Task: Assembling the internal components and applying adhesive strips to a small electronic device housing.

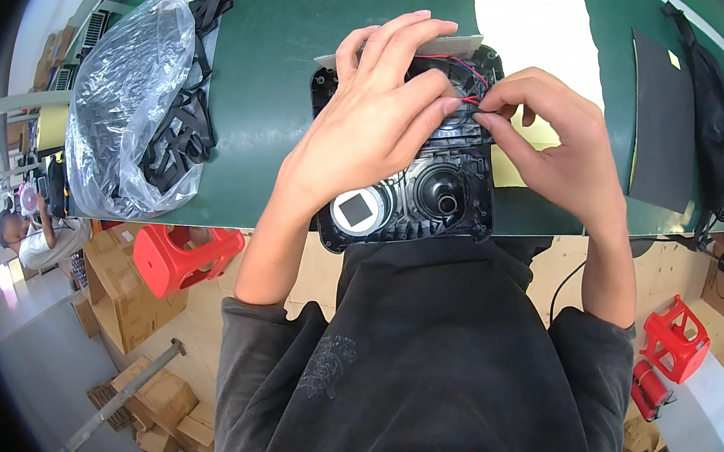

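Observation:
A black plastic housing (477, 214) lies open on the bench in front of me, its ribbed inside facing up. In its near part sit a round silver-white piece with a black square (356, 211) and a black funnel-shaped ring (445, 202). My left hand (380, 107) rests over the housing's left side, thumb and index finger pinching thin red wires (468, 100). Just to the right, my right hand (555, 141) pinches the wires' other end, where a dark strand shows; the fingertips hide the joint. Behind my left fingers stands a grey flat plate (463, 48).
A clear plastic bag (117, 100) of black straps (183, 139) lies left on the green bench (283, 56). White sheet material (546, 24) spreads behind my right hand. A dark flat panel (659, 126) and a black bag (721, 133) lie right. Red stools (171, 260) stand below.

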Motion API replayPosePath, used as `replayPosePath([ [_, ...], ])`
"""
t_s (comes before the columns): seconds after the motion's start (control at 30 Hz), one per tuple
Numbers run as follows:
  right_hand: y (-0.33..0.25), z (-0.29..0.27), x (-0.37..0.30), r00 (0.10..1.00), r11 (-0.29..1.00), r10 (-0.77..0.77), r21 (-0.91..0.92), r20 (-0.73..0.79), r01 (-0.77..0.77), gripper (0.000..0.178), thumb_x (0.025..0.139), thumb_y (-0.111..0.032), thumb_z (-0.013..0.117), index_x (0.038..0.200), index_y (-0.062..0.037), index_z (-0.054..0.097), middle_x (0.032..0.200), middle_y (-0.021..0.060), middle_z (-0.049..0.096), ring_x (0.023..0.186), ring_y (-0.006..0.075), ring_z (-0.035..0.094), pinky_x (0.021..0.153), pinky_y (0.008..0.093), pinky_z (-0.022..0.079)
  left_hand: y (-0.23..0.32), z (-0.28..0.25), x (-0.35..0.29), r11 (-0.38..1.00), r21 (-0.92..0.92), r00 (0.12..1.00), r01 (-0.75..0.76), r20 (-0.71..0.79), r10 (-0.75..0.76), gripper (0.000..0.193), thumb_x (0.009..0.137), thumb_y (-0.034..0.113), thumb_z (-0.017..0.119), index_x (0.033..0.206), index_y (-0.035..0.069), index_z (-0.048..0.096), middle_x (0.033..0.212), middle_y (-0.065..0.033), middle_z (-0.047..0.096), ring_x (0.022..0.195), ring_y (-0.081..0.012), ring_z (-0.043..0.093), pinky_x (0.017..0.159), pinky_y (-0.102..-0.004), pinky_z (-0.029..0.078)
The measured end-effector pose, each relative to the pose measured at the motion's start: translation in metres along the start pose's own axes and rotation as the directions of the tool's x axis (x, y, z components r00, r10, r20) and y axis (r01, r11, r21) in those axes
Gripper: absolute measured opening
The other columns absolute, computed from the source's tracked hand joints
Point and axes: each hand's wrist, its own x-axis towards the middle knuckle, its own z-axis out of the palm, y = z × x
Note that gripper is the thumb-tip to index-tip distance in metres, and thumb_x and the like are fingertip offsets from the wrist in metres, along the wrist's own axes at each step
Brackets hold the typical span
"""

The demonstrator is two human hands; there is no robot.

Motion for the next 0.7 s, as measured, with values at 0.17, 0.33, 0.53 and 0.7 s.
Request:
replayPosePath([
  [0.17, 0.002, 0.009, 0.004, 0.999, 0.999, -0.026, -0.048, -0.025, 0.025, 0.019, 0.087, 0.004, 0.081, 0.102, -0.0029, 0.073, 0.094, 0.0064, 0.073, 0.082, 0.0169, 0.067, 0.066, 0.0282, 0.049, 0.002, 0.008, -0.001, 1.0, 0.031, 0.999, -0.001, -0.039, 0.002, 0.011, 0.095, 0.012, 0.074, 0.098, 0.004, 0.067, 0.154, -0.0176, 0.05, 0.149, -0.0371, 0.043, 0.122, -0.0582, 0.025],
  [0.33, -0.006, 0.015, 0.009, 0.988, 0.997, 0.021, -0.074, -0.156, -0.033, 0.02, 0.087, 0.0, 0.081, 0.105, -0.0026, 0.073, 0.102, 0.0079, 0.069, 0.08, 0.021, 0.067, 0.071, 0.0325, 0.056, 0.003, 0.01, -0.003, 1.0, 0.011, 0.999, 0.004, -0.041, -0.004, 0.01, 0.094, 0.009, 0.074, 0.098, 0.004, 0.067, 0.155, -0.0177, 0.049, 0.15, -0.0371, 0.042, 0.123, -0.0586, 0.024],
  [0.53, 0.011, 0.022, -0.006, 0.973, 0.958, -0.175, -0.252, -0.149, 0.134, 0.018, 0.084, 0.001, 0.084, 0.1, -0.0025, 0.078, 0.1, 0.0052, 0.065, 0.082, 0.0188, 0.063, 0.069, 0.0319, 0.053, 0.004, 0.01, -0.003, 1.0, 0.016, 0.998, 0.002, -0.061, -0.001, 0.01, 0.093, 0.008, 0.075, 0.098, 0.005, 0.067, 0.155, -0.0179, 0.049, 0.15, -0.0369, 0.043, 0.123, -0.0585, 0.024],
  [0.7, 0.022, 0.021, 0.0, 0.993, 0.991, -0.112, -0.077, -0.031, 0.109, 0.016, 0.089, -0.002, 0.08, 0.105, -0.0016, 0.076, 0.111, 0.008, 0.06, 0.09, 0.0219, 0.062, 0.077, 0.0335, 0.053, 0.002, 0.012, -0.003, 0.999, 0.043, 0.998, -0.005, -0.063, 0.008, 0.01, 0.093, 0.01, 0.075, 0.097, 0.005, 0.067, 0.155, -0.0177, 0.05, 0.15, -0.0364, 0.043, 0.123, -0.0581, 0.024],
])
